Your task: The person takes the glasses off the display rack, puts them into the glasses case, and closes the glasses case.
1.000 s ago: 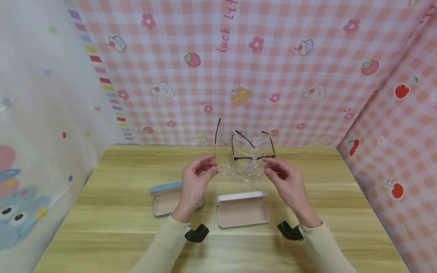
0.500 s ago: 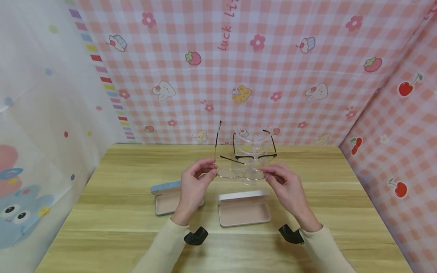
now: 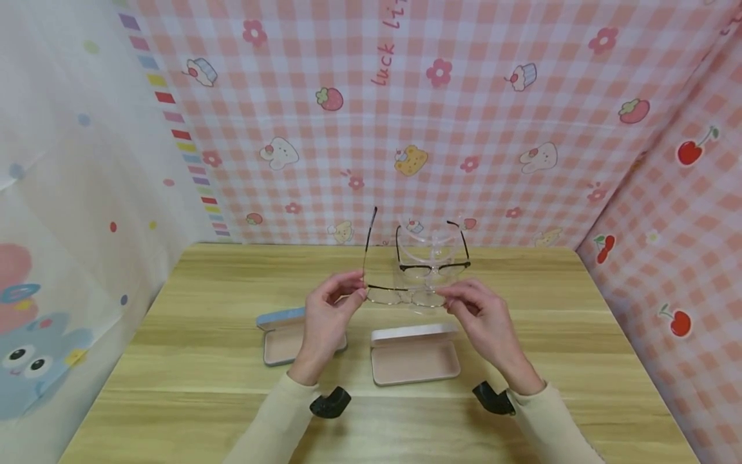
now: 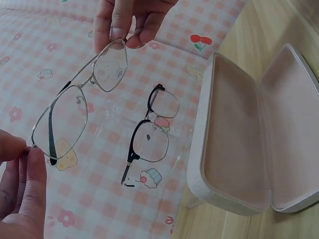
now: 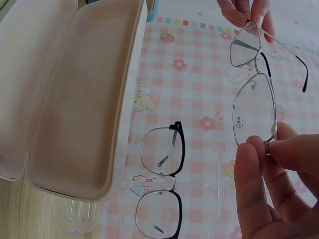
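Note:
Thin metal-framed eyeglasses (image 3: 384, 296) are held up between both hands, level in the head view. My left hand (image 3: 332, 309) pinches their left hinge corner, where one temple arm sticks out upright. At the opposite corner, my right hand (image 3: 484, 320) pinches the frame by the hinge. The temple on that side lies folded across behind the lenses, its dark tip (image 4: 52, 134) showing through one lens in the left wrist view. Just behind them, black-browed eyeglasses (image 3: 415, 267) sit on a clear display stand (image 3: 433, 251) with their temples spread.
An open white glasses case (image 3: 414, 367) with a pale pink lining lies in front of the hands. To its left is an open blue glasses case (image 3: 281, 347), partly hidden by the left forearm. A checked cloth (image 3: 348, 129) hangs behind the wooden table (image 3: 191, 386).
The temple on the right side has swung inward and down until it lies folded behind the lenses. My right fingers have shifted slightly left; the left hand has barely moved.

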The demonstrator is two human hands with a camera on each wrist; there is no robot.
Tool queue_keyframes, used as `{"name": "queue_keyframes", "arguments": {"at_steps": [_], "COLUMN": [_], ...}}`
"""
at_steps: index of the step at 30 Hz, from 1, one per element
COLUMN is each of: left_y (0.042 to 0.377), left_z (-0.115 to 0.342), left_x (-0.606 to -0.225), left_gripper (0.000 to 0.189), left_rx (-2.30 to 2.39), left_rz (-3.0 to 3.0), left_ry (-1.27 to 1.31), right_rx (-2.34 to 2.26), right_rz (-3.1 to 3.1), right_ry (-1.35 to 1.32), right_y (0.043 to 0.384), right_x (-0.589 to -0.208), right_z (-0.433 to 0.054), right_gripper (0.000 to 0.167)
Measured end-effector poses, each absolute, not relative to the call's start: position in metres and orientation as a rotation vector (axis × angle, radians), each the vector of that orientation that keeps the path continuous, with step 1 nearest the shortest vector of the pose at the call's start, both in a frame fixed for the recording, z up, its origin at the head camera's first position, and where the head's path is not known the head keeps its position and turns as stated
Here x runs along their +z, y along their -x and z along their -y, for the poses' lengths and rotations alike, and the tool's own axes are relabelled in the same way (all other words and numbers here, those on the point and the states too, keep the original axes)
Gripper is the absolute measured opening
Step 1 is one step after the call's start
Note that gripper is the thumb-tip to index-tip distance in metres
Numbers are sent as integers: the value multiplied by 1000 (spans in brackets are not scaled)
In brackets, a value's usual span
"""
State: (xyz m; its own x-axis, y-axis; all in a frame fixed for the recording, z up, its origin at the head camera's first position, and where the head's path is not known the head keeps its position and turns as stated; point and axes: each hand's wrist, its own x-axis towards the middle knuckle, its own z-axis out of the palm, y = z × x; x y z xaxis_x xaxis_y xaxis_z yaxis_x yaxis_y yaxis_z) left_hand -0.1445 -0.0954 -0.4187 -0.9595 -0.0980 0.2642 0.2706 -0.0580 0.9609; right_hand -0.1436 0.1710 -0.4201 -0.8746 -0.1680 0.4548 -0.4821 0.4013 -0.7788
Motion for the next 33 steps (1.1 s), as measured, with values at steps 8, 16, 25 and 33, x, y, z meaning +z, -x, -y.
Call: {"name": "queue_keyframes", "arguments": {"at_steps": [8, 16, 25, 33], "left_y": [142, 141, 142, 139], "left_z": [98, 100, 104, 105], "left_x": [-418, -419, -421, -420], "left_gripper": [25, 24, 20, 22], "left_rx": [-2046, -2056, -1970, -1822], "left_rz": [2028, 1997, 2064, 2149], "left_ry": [193, 256, 282, 307], "right_rx": [1437, 1420, 1396, 1367], "right_rz": [2364, 2377, 2358, 2361], "right_ry": [-571, -559, -572, -573], "right_y": [143, 142, 143, 142], "right_x": [-420, -418, -419, -417], "right_z": [-169, -168, -167, -165], "right_gripper": [27, 27, 29, 28]}}
